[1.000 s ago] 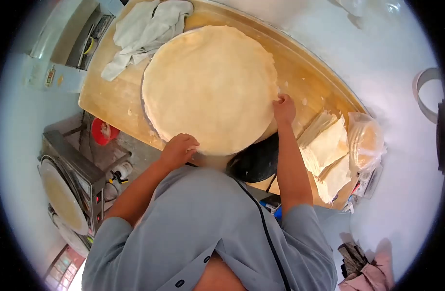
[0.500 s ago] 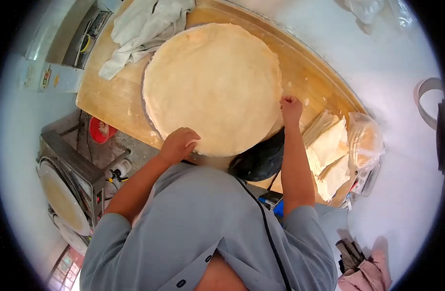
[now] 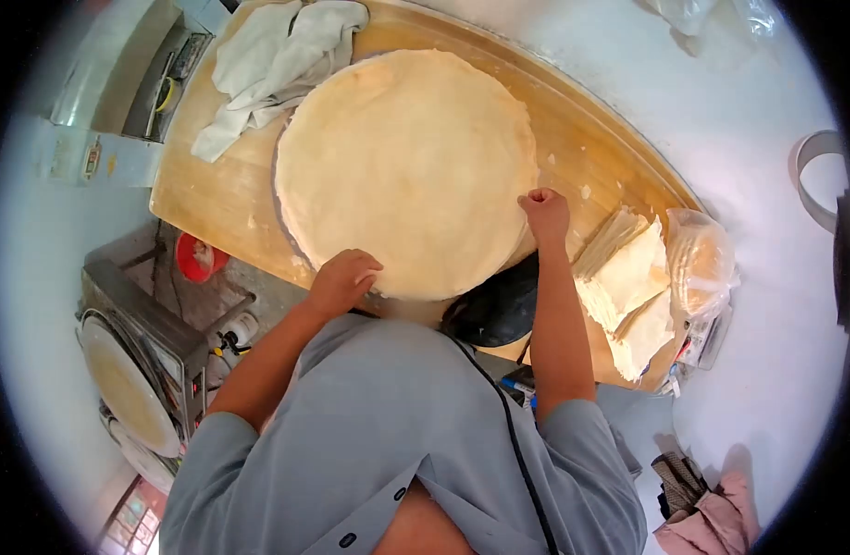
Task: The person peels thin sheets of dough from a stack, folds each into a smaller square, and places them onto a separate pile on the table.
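Observation:
A large, round, pale flatbread (image 3: 406, 166) lies on the wooden table, seemingly the top of a stack, with a dark rim showing beneath its left side. My left hand (image 3: 344, 280) is at its near left edge, fingers bent and closed at the margin. At the right edge my right hand (image 3: 546, 218) is closed in a pinch, fingertips against the flatbread's border. Exactly how much of the edge each hand grips is hidden by the fingers.
Folded flatbread pieces (image 3: 626, 282) lie right of my right arm, beside a clear bag of round flatbreads (image 3: 700, 264). A black bag (image 3: 494, 310) sits at the table's near edge. A grey cloth (image 3: 286, 69) lies far left; a red bucket (image 3: 195, 259) stands below.
My right hand has moved slightly left and down along the flatbread's right edge. My left hand has stayed almost in place. The whole view has shifted a little.

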`<move>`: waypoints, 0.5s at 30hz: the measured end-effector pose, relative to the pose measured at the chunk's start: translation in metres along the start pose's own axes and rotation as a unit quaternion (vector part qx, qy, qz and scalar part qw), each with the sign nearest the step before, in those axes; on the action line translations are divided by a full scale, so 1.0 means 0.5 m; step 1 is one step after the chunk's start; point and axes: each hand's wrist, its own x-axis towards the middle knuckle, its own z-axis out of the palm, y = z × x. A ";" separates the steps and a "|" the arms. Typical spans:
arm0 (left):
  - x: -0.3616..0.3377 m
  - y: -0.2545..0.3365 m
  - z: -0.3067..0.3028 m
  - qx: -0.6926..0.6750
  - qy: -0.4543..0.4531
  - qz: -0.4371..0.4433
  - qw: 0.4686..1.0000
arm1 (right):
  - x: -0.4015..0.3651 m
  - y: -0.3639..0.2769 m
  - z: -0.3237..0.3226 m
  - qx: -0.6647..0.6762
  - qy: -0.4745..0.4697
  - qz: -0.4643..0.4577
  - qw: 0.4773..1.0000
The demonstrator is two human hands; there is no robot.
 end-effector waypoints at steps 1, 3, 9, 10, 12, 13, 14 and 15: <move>0.001 -0.001 -0.001 0.002 -0.005 -0.003 1.000 | -0.008 -0.015 -0.003 -0.048 0.009 -0.030 0.998; 0.002 -0.001 -0.004 0.005 -0.011 -0.007 1.000 | 0.025 0.043 0.027 -0.058 -0.057 0.009 0.997; 0.006 -0.003 -0.008 0.018 -0.022 -0.009 1.000 | 0.002 0.001 0.041 -0.038 -0.099 0.072 0.992; 0.005 -0.005 -0.009 0.015 -0.021 -0.012 1.000 | 0.003 0.006 0.049 -0.081 -0.056 0.022 0.995; 0.003 -0.009 -0.011 0.013 -0.019 -0.014 1.000 | -0.010 -0.017 0.053 0.048 -0.071 0.027 0.996; 0.002 -0.012 -0.011 0.015 -0.007 -0.016 1.000 | -0.023 -0.047 0.054 0.176 -0.084 0.031 0.980; 0.001 -0.016 -0.010 0.016 0.005 -0.018 1.000 | -0.038 -0.077 0.058 0.176 -0.084 0.031 0.980; 0.001 -0.022 -0.010 0.016 0.003 -0.017 1.000 | -0.054 -0.109 0.066 0.157 -0.105 0.001 0.982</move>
